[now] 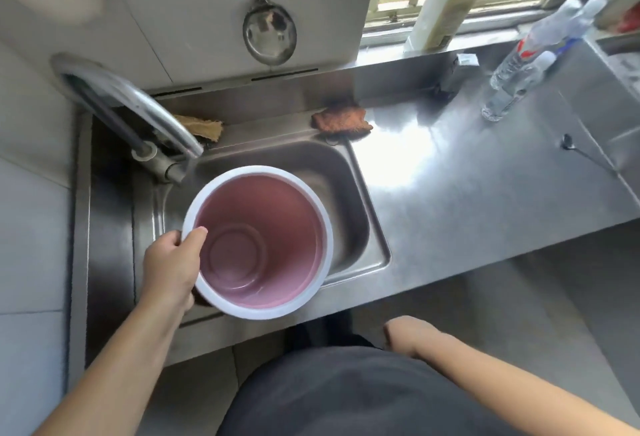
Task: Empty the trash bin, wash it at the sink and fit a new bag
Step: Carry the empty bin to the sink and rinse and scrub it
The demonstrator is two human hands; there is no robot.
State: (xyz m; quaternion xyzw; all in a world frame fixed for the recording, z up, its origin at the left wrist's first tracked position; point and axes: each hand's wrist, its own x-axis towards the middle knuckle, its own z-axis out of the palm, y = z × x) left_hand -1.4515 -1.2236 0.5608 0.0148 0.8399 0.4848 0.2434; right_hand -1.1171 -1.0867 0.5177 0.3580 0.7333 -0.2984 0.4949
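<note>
The left hand (169,266) grips the white rim of an empty pink trash bin (256,241) over the sink (360,227). It looks light, rigid, likely slippery wet. The right hand (408,333) hangs relaxed, holding nothing.

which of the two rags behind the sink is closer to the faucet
The tan rag, lying right beside the faucet at the sink's back left. The orange-brown rag sits farther right, at the sink's back right corner.

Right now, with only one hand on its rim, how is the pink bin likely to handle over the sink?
The pink bin looks like rigid, thin plastic and is empty, so probably light. The left hand pinches only its white rim, thumb inside, so it may swing or tilt. If wet from the faucet, the smooth wall could be slippery.
</note>
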